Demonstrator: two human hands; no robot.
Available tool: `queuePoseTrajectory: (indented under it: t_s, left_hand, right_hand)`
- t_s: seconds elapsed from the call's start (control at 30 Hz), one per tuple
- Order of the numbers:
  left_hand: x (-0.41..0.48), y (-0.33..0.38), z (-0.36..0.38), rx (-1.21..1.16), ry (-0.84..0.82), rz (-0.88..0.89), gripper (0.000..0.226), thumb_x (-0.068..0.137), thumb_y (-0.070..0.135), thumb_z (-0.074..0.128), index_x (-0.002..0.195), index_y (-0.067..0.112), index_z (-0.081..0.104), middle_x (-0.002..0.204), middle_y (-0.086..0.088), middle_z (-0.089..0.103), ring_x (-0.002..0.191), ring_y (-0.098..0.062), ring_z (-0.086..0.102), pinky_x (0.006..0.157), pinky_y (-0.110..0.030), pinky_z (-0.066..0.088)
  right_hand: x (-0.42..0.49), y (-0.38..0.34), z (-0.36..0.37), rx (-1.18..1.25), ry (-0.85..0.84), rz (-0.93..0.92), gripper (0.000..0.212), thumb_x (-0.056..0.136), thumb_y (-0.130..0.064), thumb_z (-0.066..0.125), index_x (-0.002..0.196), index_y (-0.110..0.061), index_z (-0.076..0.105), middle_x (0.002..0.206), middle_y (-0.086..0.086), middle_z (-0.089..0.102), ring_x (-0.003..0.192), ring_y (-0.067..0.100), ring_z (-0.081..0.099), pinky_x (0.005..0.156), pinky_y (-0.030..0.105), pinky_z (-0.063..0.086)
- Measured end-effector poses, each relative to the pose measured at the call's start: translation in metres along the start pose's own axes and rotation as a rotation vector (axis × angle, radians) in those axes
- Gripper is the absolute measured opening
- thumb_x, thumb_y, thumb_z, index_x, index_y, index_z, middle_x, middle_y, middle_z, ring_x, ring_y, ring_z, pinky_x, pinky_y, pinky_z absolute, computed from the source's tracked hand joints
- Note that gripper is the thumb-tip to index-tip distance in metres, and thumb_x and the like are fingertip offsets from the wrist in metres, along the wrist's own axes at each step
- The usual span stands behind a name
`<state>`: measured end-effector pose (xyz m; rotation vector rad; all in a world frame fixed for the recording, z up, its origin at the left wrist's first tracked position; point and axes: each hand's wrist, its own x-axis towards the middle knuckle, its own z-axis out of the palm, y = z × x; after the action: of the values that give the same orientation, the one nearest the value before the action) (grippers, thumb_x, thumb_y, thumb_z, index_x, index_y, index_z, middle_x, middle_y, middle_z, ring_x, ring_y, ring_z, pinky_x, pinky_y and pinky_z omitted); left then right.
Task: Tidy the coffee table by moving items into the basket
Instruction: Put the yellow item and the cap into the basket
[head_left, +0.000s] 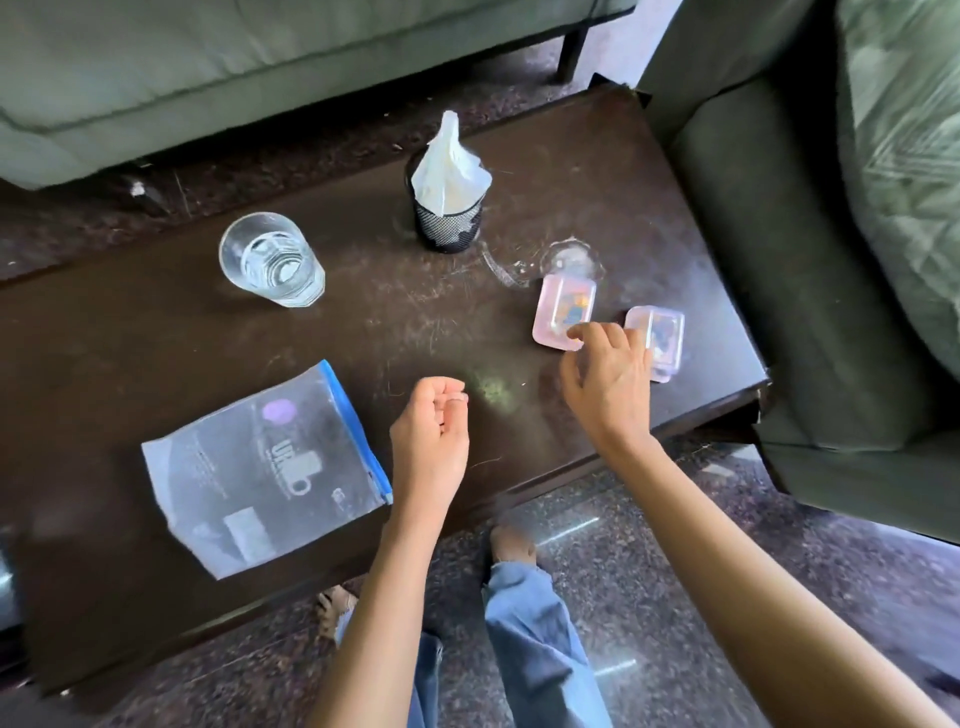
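1. Grey-green sofa (208, 67) along far side of table; darker armchair (779, 260) at its R end, a leaf-print cushion on it.
2. Dark wood coffee table (156, 353), top scratched & dusty, holds every loose item.
3. Zip bag (265, 473), clear w/ blue seal strip, lies flat on near-L part of table, well apart from the rest.
4. Left hand (431, 431) hovers over table's near edge, just R of the bag. Fingers loosely curled, holding nothing.
5. Right hand (610, 384) reaches to R end of table, fingers bent down. Index tip touches near edge of L pink box (561, 306); other fingers overlap L edge of R pink box (667, 338). Thumb sits clear of both. Actual grip: can't tell.
6. Glass (270, 260), clear, upright, water inside, far-L on table.
7. Black mesh basket (448, 226), upright at far-centre, well apart from the hands; white tissue (449, 166) sticks up out of it.
8. The 2 pink boxes are small, translucent, w/ coloured bits inside, side by side near R end.
9. Small clear dish (571, 257) just beyond L pink box, touching its far edge.
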<state>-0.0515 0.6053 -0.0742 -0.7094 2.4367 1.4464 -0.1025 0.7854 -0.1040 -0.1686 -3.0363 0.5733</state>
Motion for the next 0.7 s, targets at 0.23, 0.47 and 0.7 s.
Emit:
queuePoseTrajectory:
  t_s: [0.23,0.47,0.7]
  left_hand:
    - [-0.018,-0.019,-0.015,-0.019,-0.003,-0.034,0.015,0.095,0.012,0.049,0.103,0.018,0.060,0.102,0.004,0.068,0.096,-0.009,0.062,0.072,0.001,0.041]
    - [-0.008,-0.036,-0.073,-0.087,0.204,-0.125,0.014,0.093,0.015,0.051,0.098,0.024,0.060,0.103,0.007,0.070,0.095,-0.009,0.064,0.071,-0.002,0.041]
    - [0.012,-0.088,-0.149,0.124,0.635,-0.205,0.026,0.088,0.008,0.056,0.114,0.004,0.057,0.109,-0.013,0.060,0.102,-0.029,0.055,0.085,-0.027,0.039]
  right_hand:
    - [-0.024,-0.031,0.017,0.076,-0.101,-0.070,0.018,0.080,-0.011,0.060,0.098,-0.013,0.062,0.101,0.008,0.063,0.094,0.034,0.051,0.077,0.043,0.041]
    - [-0.025,-0.099,0.048,0.325,-0.287,-0.221,0.022,0.084,-0.008,0.058,0.106,-0.008,0.061,0.097,0.007,0.064,0.092,0.028,0.054,0.083,0.038,0.046]
    - [-0.019,-0.167,0.066,0.592,-0.676,0.113,0.065,0.084,-0.041,0.068,0.136,-0.012,0.043,0.119,0.001,0.057,0.103,0.015,0.055,0.087,0.023,0.044]
